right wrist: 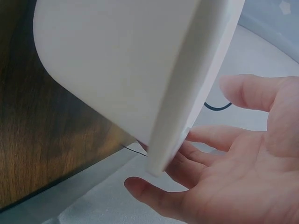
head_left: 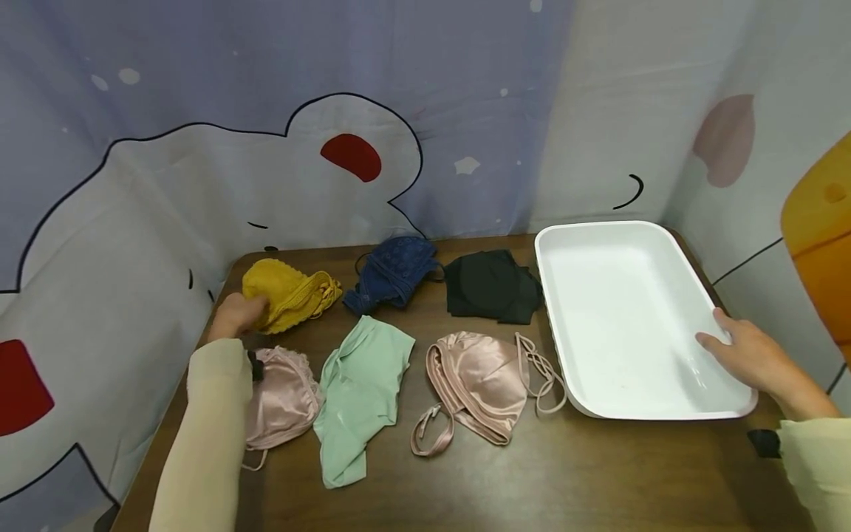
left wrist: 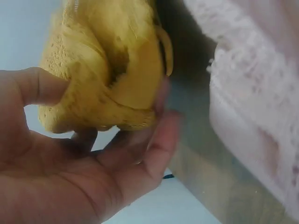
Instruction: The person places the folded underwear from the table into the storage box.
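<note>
My left hand is at the left end of a folded yellow bra. In the left wrist view its thumb lies against the yellow cloth and its fingers curl beneath, pinching the edge. Below that hand lies a pale pink lace-trimmed bra, partly hidden by the sleeve. My right hand is at the right rim of a white tray. Seen from the right wrist, its fingers touch the rim from outside, while the thumb stands apart from it.
Behind are a dark blue bra and a folded black garment. In front lie a mint-green garment and a pink satin garment with loose straps beside the tray. A printed curtain surrounds the wooden table.
</note>
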`<control>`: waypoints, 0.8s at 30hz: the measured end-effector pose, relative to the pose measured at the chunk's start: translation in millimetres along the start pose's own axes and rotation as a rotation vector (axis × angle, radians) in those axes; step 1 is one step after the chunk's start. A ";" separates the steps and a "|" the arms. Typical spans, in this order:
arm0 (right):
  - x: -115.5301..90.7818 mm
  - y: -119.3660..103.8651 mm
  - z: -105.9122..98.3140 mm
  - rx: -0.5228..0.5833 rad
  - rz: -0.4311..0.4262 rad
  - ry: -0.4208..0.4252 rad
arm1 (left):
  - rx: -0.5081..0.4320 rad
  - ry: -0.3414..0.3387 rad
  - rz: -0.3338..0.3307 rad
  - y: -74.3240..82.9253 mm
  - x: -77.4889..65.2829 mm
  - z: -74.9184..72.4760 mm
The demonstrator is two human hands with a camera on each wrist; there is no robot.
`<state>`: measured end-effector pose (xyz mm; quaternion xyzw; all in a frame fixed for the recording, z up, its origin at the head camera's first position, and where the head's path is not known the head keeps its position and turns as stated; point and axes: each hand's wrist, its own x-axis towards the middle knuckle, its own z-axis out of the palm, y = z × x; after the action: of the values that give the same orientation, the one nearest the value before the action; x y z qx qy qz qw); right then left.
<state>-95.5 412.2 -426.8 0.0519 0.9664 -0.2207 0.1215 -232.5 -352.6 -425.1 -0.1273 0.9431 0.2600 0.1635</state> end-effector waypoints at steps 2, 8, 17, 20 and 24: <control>0.3 0.3 0.0 -0.003 -0.009 0.004 | 0.010 0.044 0.026 -2.8 0.0 -2.2; -0.6 -0.5 0.3 0.008 -0.006 0.011 | -0.138 0.189 0.074 -2.5 -7.6 -2.8; -4.3 -0.1 2.4 0.079 0.064 0.023 | -0.251 0.368 0.254 6.3 -16.1 -0.4; -4.9 1.6 2.2 0.080 0.067 0.015 | -0.233 0.421 0.301 9.0 -16.9 -1.1; -5.2 4.5 3.1 0.083 0.065 0.012 | -0.232 0.468 0.351 13.9 -18.9 -2.8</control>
<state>-89.1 414.6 -430.1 0.0897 0.9549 -0.2562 0.1204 -220.5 -339.6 -409.4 -0.0369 0.9268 0.3536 -0.1211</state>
